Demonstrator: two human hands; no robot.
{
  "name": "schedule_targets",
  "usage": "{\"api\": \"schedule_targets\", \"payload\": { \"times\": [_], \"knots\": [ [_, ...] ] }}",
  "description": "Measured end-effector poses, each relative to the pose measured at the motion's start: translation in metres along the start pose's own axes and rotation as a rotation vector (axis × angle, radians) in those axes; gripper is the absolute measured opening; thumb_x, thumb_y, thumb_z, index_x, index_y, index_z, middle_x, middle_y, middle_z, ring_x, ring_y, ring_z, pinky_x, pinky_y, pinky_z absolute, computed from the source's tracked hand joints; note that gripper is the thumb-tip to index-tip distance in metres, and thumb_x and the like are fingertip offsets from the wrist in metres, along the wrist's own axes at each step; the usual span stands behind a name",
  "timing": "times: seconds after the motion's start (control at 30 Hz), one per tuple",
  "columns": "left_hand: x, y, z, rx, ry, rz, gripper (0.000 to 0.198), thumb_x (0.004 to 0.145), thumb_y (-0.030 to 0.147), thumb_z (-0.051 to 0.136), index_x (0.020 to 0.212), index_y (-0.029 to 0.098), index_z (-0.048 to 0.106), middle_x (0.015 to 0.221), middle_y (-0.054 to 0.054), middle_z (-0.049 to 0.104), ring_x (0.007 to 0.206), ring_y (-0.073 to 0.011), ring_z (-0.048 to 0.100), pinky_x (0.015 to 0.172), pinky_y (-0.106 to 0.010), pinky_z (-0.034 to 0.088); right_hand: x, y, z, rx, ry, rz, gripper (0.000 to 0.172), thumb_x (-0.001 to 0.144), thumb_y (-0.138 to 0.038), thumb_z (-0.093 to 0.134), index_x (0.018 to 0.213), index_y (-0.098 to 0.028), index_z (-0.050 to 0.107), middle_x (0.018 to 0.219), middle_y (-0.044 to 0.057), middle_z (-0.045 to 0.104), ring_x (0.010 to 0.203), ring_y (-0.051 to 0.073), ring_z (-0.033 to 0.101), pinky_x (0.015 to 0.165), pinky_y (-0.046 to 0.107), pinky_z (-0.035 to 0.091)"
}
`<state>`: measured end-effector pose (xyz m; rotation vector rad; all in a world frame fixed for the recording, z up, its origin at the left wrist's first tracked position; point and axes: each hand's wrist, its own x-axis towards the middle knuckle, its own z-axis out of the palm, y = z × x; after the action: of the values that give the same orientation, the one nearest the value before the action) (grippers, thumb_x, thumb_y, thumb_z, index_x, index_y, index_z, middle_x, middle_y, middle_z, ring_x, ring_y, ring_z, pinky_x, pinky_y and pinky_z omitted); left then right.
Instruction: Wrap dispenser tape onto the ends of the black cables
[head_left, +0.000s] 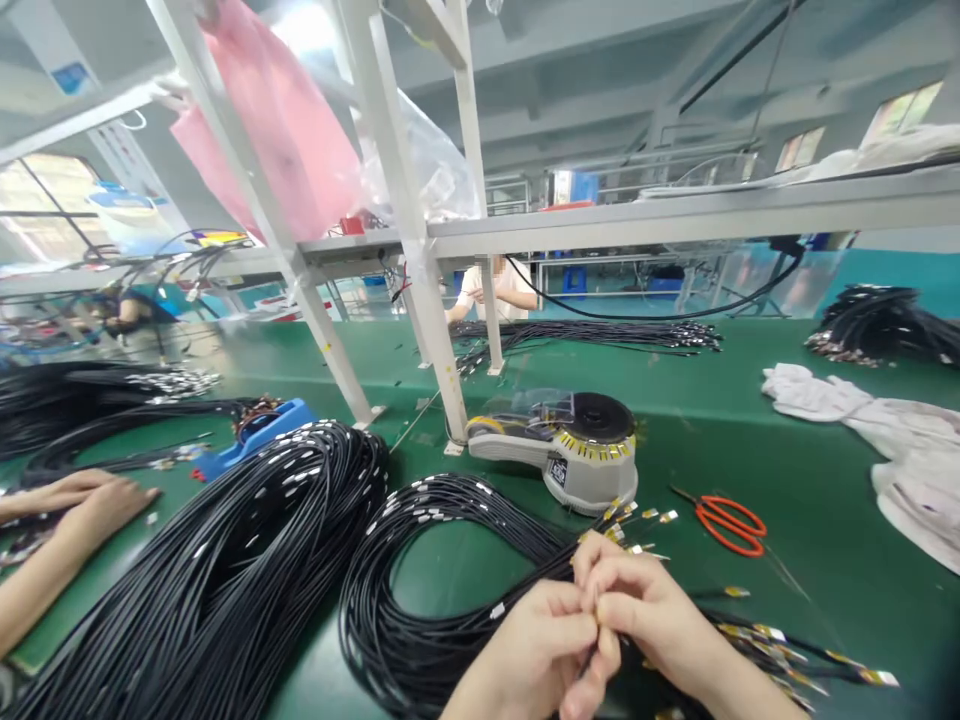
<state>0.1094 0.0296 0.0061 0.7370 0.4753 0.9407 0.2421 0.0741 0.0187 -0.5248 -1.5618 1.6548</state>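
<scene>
Both hands meet low in the head view, just right of the middle. My left hand [551, 650] is closed, its fingers curled around a thin black cable [587, 662] that is mostly hidden. Thumb and fingertips of my right hand [649, 605] pinch at the same spot, where a small yellowish bit shows at the cable's end. Beneath and around them lies a looped bundle of black cables [442, 495] with white labels. Other cable ends with yellow tape and white tags [772, 640] fan out to the right.
A round tape dispenser [592, 470] stands behind my hands, with orange-handled scissors [731, 525] right of it. A larger cable bundle [300, 500] and a blue tape holder [259, 435] lie left. A co-worker's hand [105, 510] rests far left. White shelf posts [424, 250] rise from the green table.
</scene>
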Motion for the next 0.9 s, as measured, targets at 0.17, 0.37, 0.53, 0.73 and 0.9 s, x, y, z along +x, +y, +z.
{"api": "schedule_targets", "payload": {
  "times": [0.17, 0.37, 0.53, 0.73, 0.9],
  "knots": [
    [0.01, -0.008, -0.007, 0.094, 0.074, 0.088, 0.029, 0.06, 0.037, 0.069, 0.065, 0.014, 0.052, 0.041, 0.005, 0.045, 0.025, -0.005, 0.037, 0.027, -0.015, 0.028, -0.002, -0.017, 0.0, -0.247, 0.11, -0.11, 0.023, 0.075, -0.034, 0.059, 0.058, -0.019, 0.057, 0.075, 0.003, 0.049, 0.075, 0.019, 0.048, 0.069, 0.031, 0.039],
    [-0.001, 0.013, -0.014, 0.832, 0.268, 0.044, 0.006, 0.059, 0.016, 0.059, 0.062, 0.015, 0.054, 0.051, 0.003, 0.052, 0.05, -0.0098, 0.047, 0.047, -0.019, 0.033, 0.002, -0.033, -0.031, -0.465, 0.23, -0.115, 0.023, 0.075, -0.04, 0.056, 0.061, -0.021, 0.057, 0.07, 0.003, 0.052, 0.071, 0.021, 0.051, 0.068, 0.035, 0.042],
    [-0.012, 0.028, -0.013, 1.427, 0.355, 0.057, 0.019, 0.069, 0.013, 0.046, 0.066, 0.02, 0.064, 0.061, 0.001, 0.062, 0.075, -0.0164, 0.054, 0.067, -0.023, 0.038, 0.044, -0.046, -0.106, -0.53, 0.57, 0.072, 0.052, 0.07, -0.053, 0.055, 0.109, -0.018, 0.049, 0.086, 0.007, 0.058, 0.082, 0.023, 0.056, 0.072, 0.034, 0.044],
    [-0.008, 0.023, -0.026, 1.499, 0.609, 0.433, 0.022, 0.083, 0.02, 0.04, 0.084, 0.022, 0.063, 0.083, -0.003, 0.064, 0.077, -0.0151, 0.059, 0.071, -0.023, 0.043, 0.092, -0.052, -0.145, -0.613, 0.647, 0.321, 0.043, 0.061, -0.053, 0.063, 0.07, -0.011, 0.063, 0.064, 0.011, 0.061, 0.061, 0.021, 0.056, 0.053, 0.032, 0.042],
    [-0.009, 0.016, -0.039, 1.554, 0.803, 0.573, 0.026, 0.084, 0.018, 0.039, 0.102, 0.018, 0.057, 0.096, -0.008, 0.063, 0.087, -0.0176, 0.059, 0.079, -0.026, 0.045, 0.102, -0.047, -0.146, -0.602, 0.627, 0.304, 0.017, 0.057, -0.029, 0.068, 0.049, -0.016, 0.061, 0.045, 0.002, 0.054, 0.048, 0.014, 0.049, 0.048, 0.026, 0.036]
  ]
}}
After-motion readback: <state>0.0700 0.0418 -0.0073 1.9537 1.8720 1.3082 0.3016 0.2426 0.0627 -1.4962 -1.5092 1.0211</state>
